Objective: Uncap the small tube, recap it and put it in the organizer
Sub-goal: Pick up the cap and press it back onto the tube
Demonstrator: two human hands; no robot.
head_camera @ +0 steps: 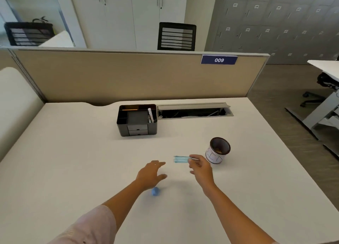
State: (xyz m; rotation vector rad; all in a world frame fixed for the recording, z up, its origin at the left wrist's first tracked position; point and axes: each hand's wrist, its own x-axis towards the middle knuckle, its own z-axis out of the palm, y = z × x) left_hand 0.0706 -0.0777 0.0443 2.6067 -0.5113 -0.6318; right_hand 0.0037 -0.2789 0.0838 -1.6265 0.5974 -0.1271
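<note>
My right hand [200, 167] pinches one end of a small clear blue tube [181, 159], holding it level above the white desk. The tube's open end points left. Its blue cap [155, 191] lies on the desk just below my left wrist. My left hand [151, 174] hovers over the desk with its fingers spread towards the tube and holds nothing. The black desk organizer [137, 120] stands further back in the middle of the desk, with several compartments and small drawers.
A round pen cup [218, 150] with a dark rim stands just right of my right hand. Behind the organizer, an open cable tray [194, 111] runs along the beige partition [128, 75]. The desk edge falls away on the right.
</note>
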